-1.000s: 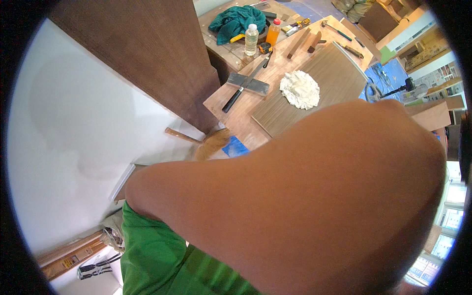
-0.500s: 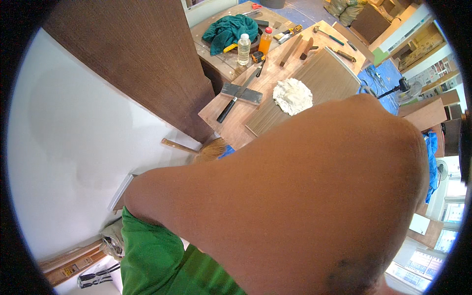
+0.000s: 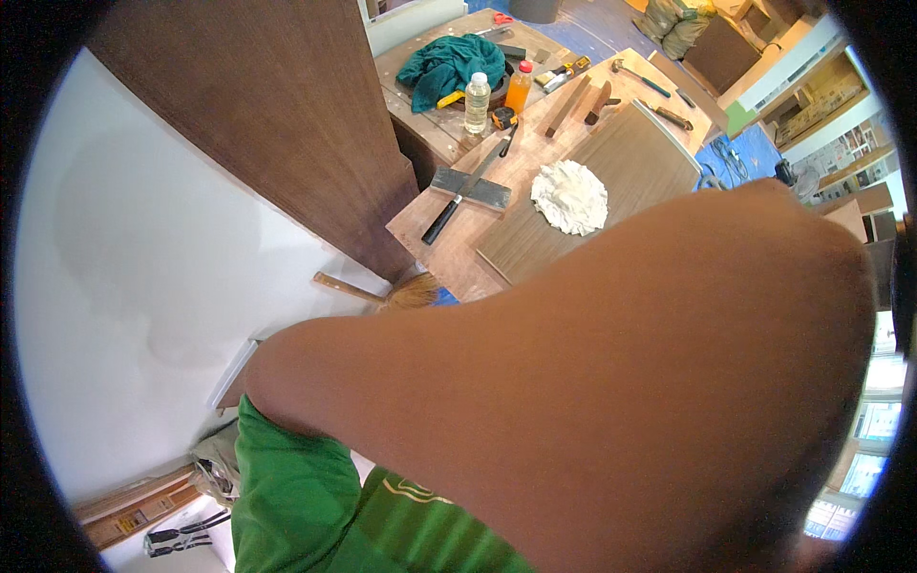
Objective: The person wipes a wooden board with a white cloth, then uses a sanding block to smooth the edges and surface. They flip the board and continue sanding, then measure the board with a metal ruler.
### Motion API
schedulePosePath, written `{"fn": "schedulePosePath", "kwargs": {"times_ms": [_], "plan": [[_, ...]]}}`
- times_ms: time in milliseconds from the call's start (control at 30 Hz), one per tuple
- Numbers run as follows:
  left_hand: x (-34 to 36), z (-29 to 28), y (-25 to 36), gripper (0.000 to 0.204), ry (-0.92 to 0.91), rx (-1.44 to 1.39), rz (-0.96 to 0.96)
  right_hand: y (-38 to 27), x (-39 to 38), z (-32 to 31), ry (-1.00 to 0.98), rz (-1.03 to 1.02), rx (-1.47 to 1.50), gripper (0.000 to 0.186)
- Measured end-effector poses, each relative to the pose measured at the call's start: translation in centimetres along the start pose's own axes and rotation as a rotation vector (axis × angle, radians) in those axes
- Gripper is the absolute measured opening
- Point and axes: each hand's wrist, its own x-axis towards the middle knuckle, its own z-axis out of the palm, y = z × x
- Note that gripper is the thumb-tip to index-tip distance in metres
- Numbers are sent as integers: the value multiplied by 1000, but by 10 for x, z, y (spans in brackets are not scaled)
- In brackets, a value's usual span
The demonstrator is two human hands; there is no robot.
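Observation:
A bare bent arm (image 3: pixel 573 382), very near the camera, fills the lower and right part of the picture. It comes out of a green sleeve (image 3: pixel 296 487) at the lower left, so it looks like my left arm. Neither hand shows. Beyond the arm, a crumpled white cloth (image 3: pixel 570 197) lies on a brown wood-grain board (image 3: pixel 630 158). Left of the board, a black-handled knife (image 3: pixel 464 193) rests across a grey sharpening stone (image 3: pixel 492 192). A wooden strip (image 3: pixel 568 106) and a wooden hand plane (image 3: pixel 599 102) lie behind the cloth, with a hammer (image 3: pixel 642 78) farther right.
The pale workbench (image 3: pixel 420 218) abuts a second table bearing a teal towel (image 3: pixel 454 67), a clear bottle (image 3: pixel 477 103), an orange drink bottle (image 3: pixel 518 88) and a tape measure (image 3: pixel 503 117). A dark brown panel (image 3: pixel 258 124) leans at left; below stands a broom (image 3: pixel 411 291).
The arm's bend has shifted right and covers more of the right side. The bench and its things sit slightly lower in view, and more of the green shirt shows.

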Motion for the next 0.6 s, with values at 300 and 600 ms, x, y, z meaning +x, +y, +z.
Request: {"fn": "schedulePosePath", "kwargs": {"times_ms": [300,600], "plan": [[-45,-16,-80,28,-426,-261,-562,-125,-16,-102,-34,760,643,22],[-390,48,-136,9,315,-768,-1270,-153,-52,-107,-255,683,270,38]]}}
